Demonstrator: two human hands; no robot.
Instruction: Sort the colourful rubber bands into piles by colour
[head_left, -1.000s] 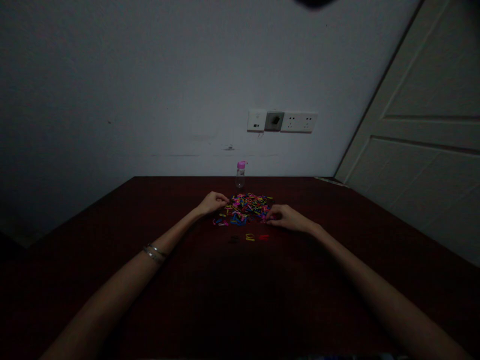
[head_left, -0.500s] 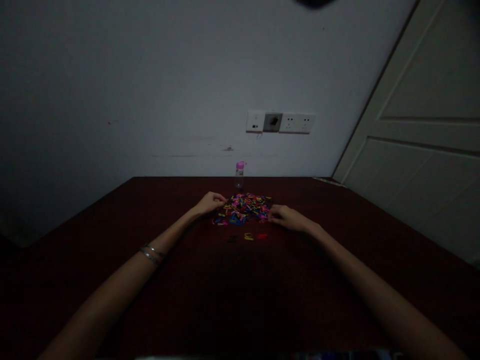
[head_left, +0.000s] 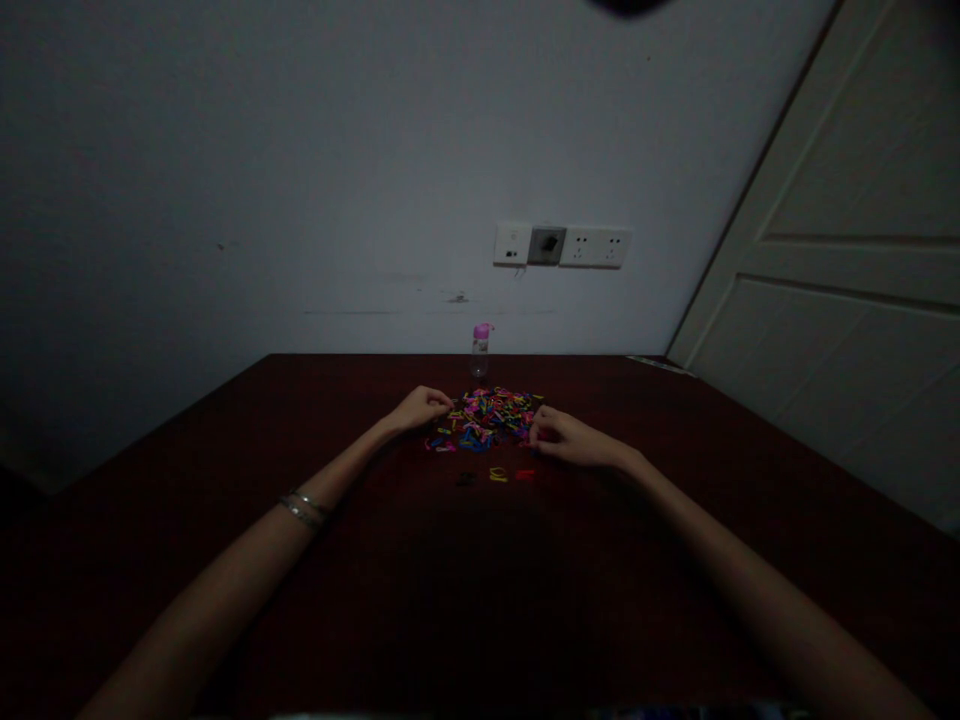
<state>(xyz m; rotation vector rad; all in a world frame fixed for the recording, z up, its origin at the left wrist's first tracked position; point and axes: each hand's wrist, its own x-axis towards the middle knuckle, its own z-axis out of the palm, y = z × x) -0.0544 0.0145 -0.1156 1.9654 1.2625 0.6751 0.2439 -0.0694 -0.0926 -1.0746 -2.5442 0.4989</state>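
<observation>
A pile of small, many-coloured clip-like pieces (head_left: 495,415) lies on the dark red table (head_left: 480,580). At the pile's left edge my left hand (head_left: 422,408) has its fingertips pressed together; what they hold, if anything, is too small to name. My right hand (head_left: 561,436) touches the right edge of the pile, thumb and fingers closed in a pinch, with the contents hidden. Nearer to me, in a row, lie dark pieces (head_left: 466,479), yellow pieces (head_left: 498,474) and red pieces (head_left: 524,474).
Behind the pile stands a clear bottle with a pink cap (head_left: 480,350). A pale wall with a socket panel (head_left: 595,247) rises behind the table. A panelled white door (head_left: 847,270) is at the right.
My right hand has shifted slightly left, further onto the pile's edge, with its fingers bent downward. My left hand is almost unmoved.
</observation>
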